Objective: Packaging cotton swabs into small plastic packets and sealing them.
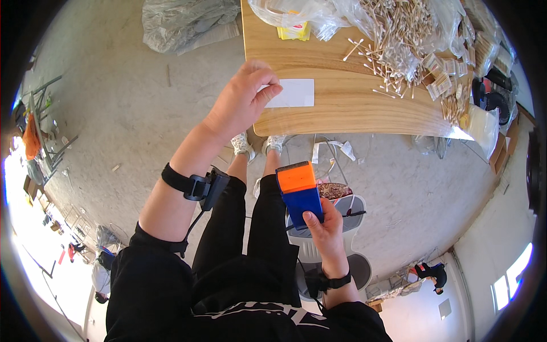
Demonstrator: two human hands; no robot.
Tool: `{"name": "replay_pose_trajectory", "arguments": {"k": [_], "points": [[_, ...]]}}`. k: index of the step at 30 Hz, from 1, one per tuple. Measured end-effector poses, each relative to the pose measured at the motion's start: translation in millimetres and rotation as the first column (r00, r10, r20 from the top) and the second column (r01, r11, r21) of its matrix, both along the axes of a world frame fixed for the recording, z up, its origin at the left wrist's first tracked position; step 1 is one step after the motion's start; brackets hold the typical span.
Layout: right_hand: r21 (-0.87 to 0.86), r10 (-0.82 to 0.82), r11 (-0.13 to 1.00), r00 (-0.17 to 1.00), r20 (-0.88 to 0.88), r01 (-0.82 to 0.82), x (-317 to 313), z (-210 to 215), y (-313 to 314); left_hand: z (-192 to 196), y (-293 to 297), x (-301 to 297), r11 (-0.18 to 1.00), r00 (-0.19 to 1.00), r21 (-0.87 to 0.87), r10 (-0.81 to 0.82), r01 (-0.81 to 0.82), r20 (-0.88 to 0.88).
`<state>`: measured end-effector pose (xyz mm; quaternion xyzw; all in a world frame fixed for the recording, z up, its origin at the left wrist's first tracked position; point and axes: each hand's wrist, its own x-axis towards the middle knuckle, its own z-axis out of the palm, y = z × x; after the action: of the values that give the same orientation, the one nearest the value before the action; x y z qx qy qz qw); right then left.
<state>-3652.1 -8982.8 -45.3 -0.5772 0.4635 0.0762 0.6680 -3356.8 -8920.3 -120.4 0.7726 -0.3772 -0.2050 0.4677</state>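
Note:
My left hand hangs over the left edge of the wooden table, its fingers curled and the thumb pressed toward the index finger. It overlaps one end of a small white rectangular sheet. Whether the fingers pinch that sheet or something else is hidden. Lower down, in front of my body, my right hand grips a blue block with an orange top and a dark strip along its upper end. The thumb lies across its lower face, and the block is tilted slightly.
Loose cotton swabs cover the far right of the table, beside bundled swab packs and clear plastic bags. A yellow packet lies farther back. Behind my right hand stands a grey chair. Plastic sheeting lies on the floor.

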Motion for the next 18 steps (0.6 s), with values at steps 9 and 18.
{"name": "replay_pose_trajectory", "arguments": {"k": [9, 18], "points": [[-0.041, 0.049, 0.998, 0.998, -0.04, -0.05, 9, 1, -3, 4, 3, 4, 0.968, 0.959, 0.25, 0.081, -0.011, -0.272], [-0.012, 0.018, 1.0, 0.997, -0.069, -0.019, 14, 4, -2, 0, -4, 15, 0.961, 0.976, 0.275, 0.091, -0.035, -0.196]]}}
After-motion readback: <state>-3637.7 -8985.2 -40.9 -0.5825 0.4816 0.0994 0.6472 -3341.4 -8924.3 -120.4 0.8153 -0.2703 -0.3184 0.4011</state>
